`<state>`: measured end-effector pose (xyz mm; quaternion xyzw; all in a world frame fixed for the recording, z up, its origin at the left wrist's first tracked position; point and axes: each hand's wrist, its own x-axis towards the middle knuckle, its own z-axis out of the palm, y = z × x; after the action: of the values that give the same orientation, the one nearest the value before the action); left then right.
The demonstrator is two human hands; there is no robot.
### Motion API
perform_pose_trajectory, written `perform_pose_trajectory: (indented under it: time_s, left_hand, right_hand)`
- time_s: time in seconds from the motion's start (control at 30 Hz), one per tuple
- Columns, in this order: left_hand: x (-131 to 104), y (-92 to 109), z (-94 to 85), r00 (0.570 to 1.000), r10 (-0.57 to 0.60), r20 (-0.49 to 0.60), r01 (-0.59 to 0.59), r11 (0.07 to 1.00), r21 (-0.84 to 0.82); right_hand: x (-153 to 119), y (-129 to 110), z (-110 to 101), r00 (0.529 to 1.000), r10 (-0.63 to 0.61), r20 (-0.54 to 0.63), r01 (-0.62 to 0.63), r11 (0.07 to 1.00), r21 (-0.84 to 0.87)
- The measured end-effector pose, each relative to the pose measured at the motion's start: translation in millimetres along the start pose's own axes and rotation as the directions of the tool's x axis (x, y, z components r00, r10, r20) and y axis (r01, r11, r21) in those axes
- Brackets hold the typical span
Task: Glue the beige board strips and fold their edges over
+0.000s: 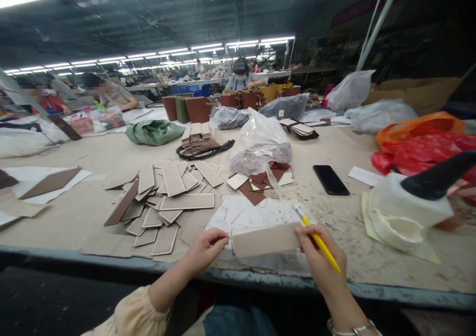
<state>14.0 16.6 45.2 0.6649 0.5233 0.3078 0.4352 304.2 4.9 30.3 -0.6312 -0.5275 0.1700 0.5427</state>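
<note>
A flat rectangular beige panel (pixel 266 240) is raised slightly over white paper (pixel 241 212) near the table's front edge. My right hand (pixel 323 256) pinches the panel's right end. The same hand also holds a slim brush (pixel 325 250) with a yellow handle, its pale tip pointing away from me. At the panel's left end, my left hand (pixel 208 249) is closed with thumb and fingertips together. Whether those fingertips grip the panel's edge or something small, I cannot make out. Left of the paper lies a loose pile of similar pale-bordered panels (pixel 173 179).
Beyond the pile are stacked panels (pixel 199 138) and a clear plastic bag (pixel 260 140) with brown pieces. A black phone (pixel 330 179) lies to the right, near a white container (pixel 405 212) with a black top. Co-workers, including a person (pixel 241 78), sit farther back.
</note>
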Motion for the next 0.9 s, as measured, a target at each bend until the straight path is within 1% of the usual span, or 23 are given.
perform_pose_trajectory:
  time_s: [0.03, 0.07, 0.1, 0.13, 0.2, 0.27, 0.37, 0.47, 0.53, 0.63, 0.9]
  left_hand:
    - [1.9, -7.1, -0.8, 0.990, 0.138, -0.034, -0.132, 0.981, 0.139]
    - [3.2, -14.1, -0.9, 0.964, 0.264, -0.026, -0.249, 0.936, 0.248]
    - [4.0, -20.6, -0.5, 0.933, 0.361, 0.009, -0.344, 0.882, 0.322]
    - [4.2, -26.3, 0.4, 0.902, 0.428, 0.055, -0.417, 0.831, 0.368]
    - [3.8, -34.5, 2.7, 0.859, 0.490, 0.146, -0.502, 0.755, 0.422]
    - [3.2, -38.9, 4.1, 0.836, 0.507, 0.212, -0.544, 0.714, 0.440]
    - [3.2, -41.6, 4.0, 0.824, 0.505, 0.256, -0.564, 0.695, 0.446]
    - [4.0, -43.1, 3.0, 0.819, 0.507, 0.269, -0.572, 0.688, 0.447]
    - [4.4, -43.5, 2.8, 0.815, 0.513, 0.269, -0.577, 0.685, 0.444]
    - [4.7, -42.8, 3.0, 0.820, 0.508, 0.262, -0.570, 0.689, 0.447]
    - [3.8, -37.4, 2.4, 0.828, 0.494, 0.265, -0.560, 0.694, 0.453]
  right_hand:
    - [3.0, 4.5, -0.3, 0.999, 0.028, -0.033, -0.029, 0.999, -0.031]
    - [5.5, 8.7, 0.0, 0.997, 0.048, -0.058, -0.051, 0.997, -0.051]
    - [7.5, 12.4, 0.7, 0.995, 0.067, -0.074, -0.072, 0.995, -0.063]
    - [8.8, 15.3, 1.7, 0.993, 0.087, -0.082, -0.092, 0.993, -0.071]
    - [9.9, 18.9, 4.5, 0.990, 0.121, -0.077, -0.127, 0.988, -0.082]
    - [9.5, 19.9, 7.3, 0.988, 0.147, -0.043, -0.151, 0.985, -0.089]
    - [8.1, 19.4, 11.3, 0.990, 0.141, 0.014, -0.140, 0.986, -0.088]
    - [7.0, 19.3, 15.3, 0.992, 0.118, 0.040, -0.114, 0.989, -0.098]
    - [6.1, 19.9, 17.9, 0.990, 0.126, 0.059, -0.120, 0.987, -0.106]
    - [4.2, 21.6, 21.1, 0.986, 0.142, 0.090, -0.131, 0.985, -0.117]
    - [1.8, 29.0, 24.0, 0.987, 0.109, 0.114, -0.087, 0.979, -0.186]
